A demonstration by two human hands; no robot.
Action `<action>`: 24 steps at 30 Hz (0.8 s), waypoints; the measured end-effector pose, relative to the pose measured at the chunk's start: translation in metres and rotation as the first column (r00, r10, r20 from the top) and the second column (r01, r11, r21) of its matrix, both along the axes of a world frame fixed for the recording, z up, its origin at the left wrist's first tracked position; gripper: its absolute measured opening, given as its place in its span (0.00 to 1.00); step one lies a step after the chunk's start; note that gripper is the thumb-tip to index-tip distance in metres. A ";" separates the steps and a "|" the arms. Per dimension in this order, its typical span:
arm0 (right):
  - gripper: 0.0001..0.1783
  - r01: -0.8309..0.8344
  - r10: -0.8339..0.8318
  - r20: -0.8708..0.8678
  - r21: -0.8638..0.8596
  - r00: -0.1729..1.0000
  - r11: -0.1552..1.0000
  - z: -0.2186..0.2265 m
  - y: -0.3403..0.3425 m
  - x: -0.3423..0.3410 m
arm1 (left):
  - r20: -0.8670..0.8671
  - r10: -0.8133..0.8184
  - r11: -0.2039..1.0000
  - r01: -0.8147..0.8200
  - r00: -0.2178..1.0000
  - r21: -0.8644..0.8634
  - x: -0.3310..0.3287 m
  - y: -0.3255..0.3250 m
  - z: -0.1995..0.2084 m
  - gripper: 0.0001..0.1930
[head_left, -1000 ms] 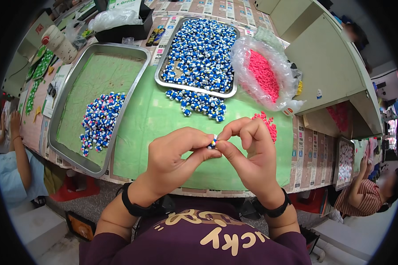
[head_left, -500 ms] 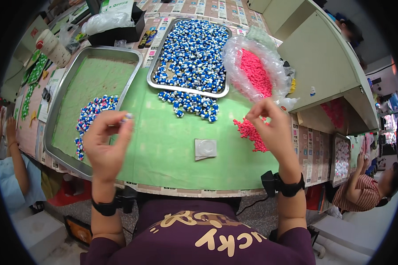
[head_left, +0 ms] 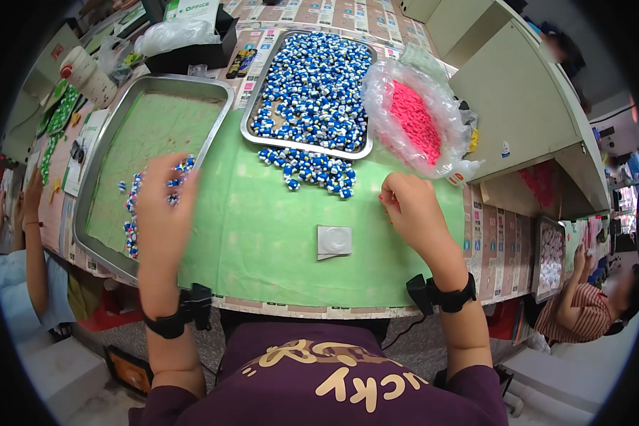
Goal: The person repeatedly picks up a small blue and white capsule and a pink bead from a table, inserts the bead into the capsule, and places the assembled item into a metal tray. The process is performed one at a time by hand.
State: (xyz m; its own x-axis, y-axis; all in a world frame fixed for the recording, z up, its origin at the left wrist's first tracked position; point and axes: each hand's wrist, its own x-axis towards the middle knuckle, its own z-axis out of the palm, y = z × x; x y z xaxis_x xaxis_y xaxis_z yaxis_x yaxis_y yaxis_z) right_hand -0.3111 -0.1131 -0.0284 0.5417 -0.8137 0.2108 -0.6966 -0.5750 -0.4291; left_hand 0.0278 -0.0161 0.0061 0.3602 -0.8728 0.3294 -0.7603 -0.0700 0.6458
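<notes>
My left hand (head_left: 165,206), smeared by motion, is over the shallow metal tray (head_left: 224,106) on the left. Beneath and beside it lies a heap of small blue-and-white pieces with pink bits (head_left: 131,238); the fingers are too blurred to show any hold. My right hand (head_left: 413,207) is low over the green cloth (head_left: 277,263), its fingers curled together. A bit of pink (head_left: 384,201) shows at its fingertips, and the hand hides the rest of that spot. Between the hands lies a small pale square pad with a round clear disc (head_left: 334,241).
A second metal tray (head_left: 369,145) is full of blue-and-white pieces, with several spilled pieces (head_left: 319,170) before it. An open plastic bag (head_left: 376,99) of pink pieces (head_left: 415,124) stands beside a pale cabinet (head_left: 525,99). Other people sit at left and right.
My left hand has moved up and left over the tray; the small piece in its fingers no longer shows. My right hand has lowered onto the loose pink pieces, covering them.
</notes>
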 end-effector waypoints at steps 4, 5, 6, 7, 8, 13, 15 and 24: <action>0.06 -0.023 0.018 -0.075 -0.069 0.997 0.997 0.001 0.005 0.002 | -0.042 -0.380 0.919 0.382 0.924 0.098 -0.049 -0.025 -0.011 0.10; 0.06 -0.035 0.028 -0.087 -0.078 0.996 0.996 0.002 0.006 0.002 | -0.070 -0.437 0.889 0.443 0.897 0.115 -0.058 -0.031 -0.017 0.09; 0.06 -0.053 0.047 -0.086 -0.073 0.995 0.996 0.003 0.009 0.002 | -0.030 -0.449 0.882 0.448 0.893 0.148 -0.066 -0.036 -0.020 0.09; 0.06 -0.069 0.063 -0.086 -0.067 0.994 0.995 0.003 0.012 0.002 | 0.010 -0.463 0.873 0.453 0.886 0.181 -0.072 -0.041 -0.023 0.09; 0.07 -0.086 0.080 -0.085 -0.061 0.993 0.994 0.003 0.015 0.002 | 0.048 -0.476 0.864 0.456 0.878 0.215 -0.076 -0.044 -0.026 0.10; 0.08 -0.081 0.082 -0.019 0.055 0.996 0.995 0.010 0.022 0.002 | 0.137 -0.492 0.862 0.459 0.860 0.216 -0.079 -0.051 -0.041 0.08; 0.08 -0.082 0.077 0.061 0.089 0.995 0.993 0.016 0.024 0.004 | 0.175 -0.504 0.860 0.470 0.846 0.200 -0.080 -0.050 -0.045 0.08; 0.13 -0.180 0.096 0.439 0.153 0.893 0.972 0.060 0.047 0.027 | 0.114 -0.560 0.823 0.535 0.821 0.190 -0.073 -0.036 -0.032 0.08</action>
State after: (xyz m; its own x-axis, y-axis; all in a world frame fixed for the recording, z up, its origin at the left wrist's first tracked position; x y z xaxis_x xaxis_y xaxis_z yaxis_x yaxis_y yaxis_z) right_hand -0.2842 -0.0661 0.0315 0.5432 -0.7842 0.2999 -0.3422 -0.5330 -0.7739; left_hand -0.0455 -0.0516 -0.0262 -0.2376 -0.9513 0.1962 -0.7909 0.3067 0.5295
